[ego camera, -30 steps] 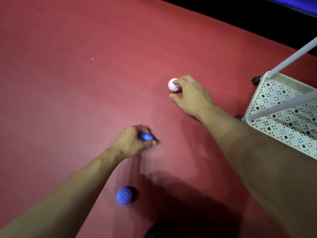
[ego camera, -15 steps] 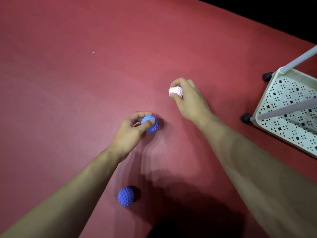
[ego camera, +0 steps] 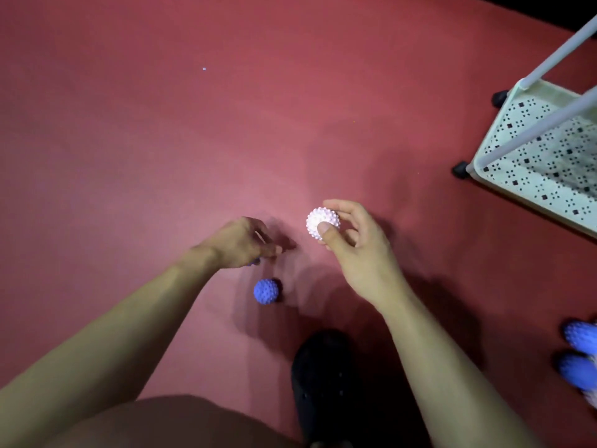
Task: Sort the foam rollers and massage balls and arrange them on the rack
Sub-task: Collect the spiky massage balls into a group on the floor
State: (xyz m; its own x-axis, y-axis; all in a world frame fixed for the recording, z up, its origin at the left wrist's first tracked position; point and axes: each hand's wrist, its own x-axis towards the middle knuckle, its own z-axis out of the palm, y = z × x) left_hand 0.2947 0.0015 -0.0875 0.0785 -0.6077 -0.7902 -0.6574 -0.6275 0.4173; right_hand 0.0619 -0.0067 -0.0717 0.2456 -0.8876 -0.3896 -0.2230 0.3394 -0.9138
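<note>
Head view. Red floor (ego camera: 161,140) all around you. The rack (ego camera: 529,163), pale with a perforated shelf and black casters, stands at the right edge, well apart from your hands. More blue spiky balls (ego camera: 578,350) lie blurred at the lower right. A black shoe (ego camera: 326,383) sits between your forearms.

Your right hand (ego camera: 358,250) pinches the white spiky ball (ego camera: 323,223) between thumb and fingers, lifted clear of the floor. Your left hand (ego camera: 242,242) is curled, a sliver of blue under the fingers; what it grips you cannot tell for certain. A loose blue spiky ball (ego camera: 266,291) lies just below it.

Against half a second ago: both hands are nearer you, and the white ball shows more fully.
</note>
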